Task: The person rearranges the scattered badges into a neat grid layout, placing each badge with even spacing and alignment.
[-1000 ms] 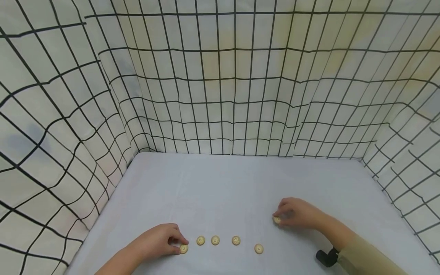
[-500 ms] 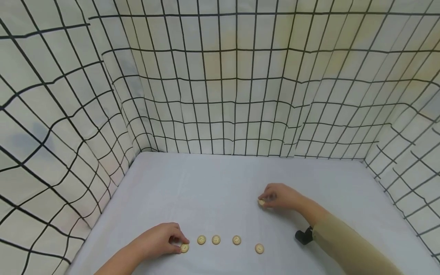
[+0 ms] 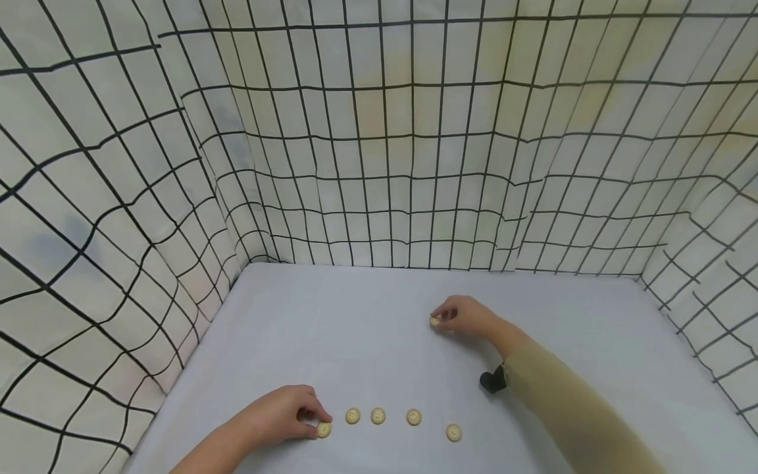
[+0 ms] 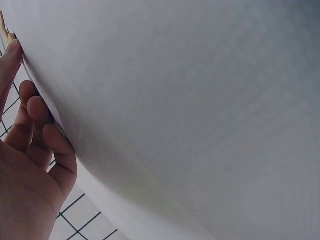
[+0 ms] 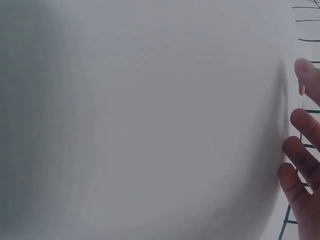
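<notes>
At the front left of the white table, my left hand (image 3: 288,413) pinches a pale yellow round button (image 3: 324,430) by its edges, between thumb and index finger. The button lies on or close to the cloth. Farther back, right of the middle, my right hand (image 3: 468,316) holds another pale button (image 3: 435,321) at its fingertips. A thin edge of that button (image 5: 301,89) shows under the thumb in the right wrist view, and the other fingers (image 5: 292,177) are spread loosely. In the left wrist view only a sliver of button (image 4: 11,36) shows past the fingertips.
Several more buttons lie in a loose row right of the left hand, from one button (image 3: 353,415) to the rightmost button (image 3: 453,432). White walls with a black grid (image 3: 408,197) enclose the table (image 3: 331,316). A black wrist device (image 3: 493,380) sits by the right sleeve.
My right hand has moved left and toward the back of the table, carrying its button. The left hand and the row of buttons have stayed put, apart from a slight camera shift.
</notes>
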Demonstrator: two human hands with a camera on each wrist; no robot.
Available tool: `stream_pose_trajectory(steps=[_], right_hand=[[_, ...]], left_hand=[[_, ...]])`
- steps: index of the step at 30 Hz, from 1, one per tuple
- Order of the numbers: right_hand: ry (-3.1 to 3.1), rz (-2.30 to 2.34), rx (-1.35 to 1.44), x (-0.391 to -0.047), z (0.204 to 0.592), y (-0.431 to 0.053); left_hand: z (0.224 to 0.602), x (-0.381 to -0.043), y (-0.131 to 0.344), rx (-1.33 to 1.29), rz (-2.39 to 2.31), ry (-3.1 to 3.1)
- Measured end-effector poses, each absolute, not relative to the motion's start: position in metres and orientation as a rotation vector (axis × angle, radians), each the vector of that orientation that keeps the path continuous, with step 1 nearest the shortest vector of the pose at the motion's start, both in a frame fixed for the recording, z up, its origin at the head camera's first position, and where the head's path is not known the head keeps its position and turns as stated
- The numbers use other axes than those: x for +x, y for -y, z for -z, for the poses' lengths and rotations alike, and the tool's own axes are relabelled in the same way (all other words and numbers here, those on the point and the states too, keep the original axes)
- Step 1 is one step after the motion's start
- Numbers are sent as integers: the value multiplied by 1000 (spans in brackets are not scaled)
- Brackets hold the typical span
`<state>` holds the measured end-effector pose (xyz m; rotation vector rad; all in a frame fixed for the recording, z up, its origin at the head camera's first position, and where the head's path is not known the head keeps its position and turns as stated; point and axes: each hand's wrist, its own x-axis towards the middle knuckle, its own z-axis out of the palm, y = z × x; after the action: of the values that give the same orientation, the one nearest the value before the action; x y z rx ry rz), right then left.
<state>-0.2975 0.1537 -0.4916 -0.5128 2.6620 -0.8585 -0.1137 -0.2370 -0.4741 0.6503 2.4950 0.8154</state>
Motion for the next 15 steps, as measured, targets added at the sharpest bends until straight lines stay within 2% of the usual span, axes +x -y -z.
stream_pose_trajectory(steps=[15], right_hand=[[-2754,848,-433,-321,499,-134]], left_hand=[[476,-114,237,629,-823,-2504]])
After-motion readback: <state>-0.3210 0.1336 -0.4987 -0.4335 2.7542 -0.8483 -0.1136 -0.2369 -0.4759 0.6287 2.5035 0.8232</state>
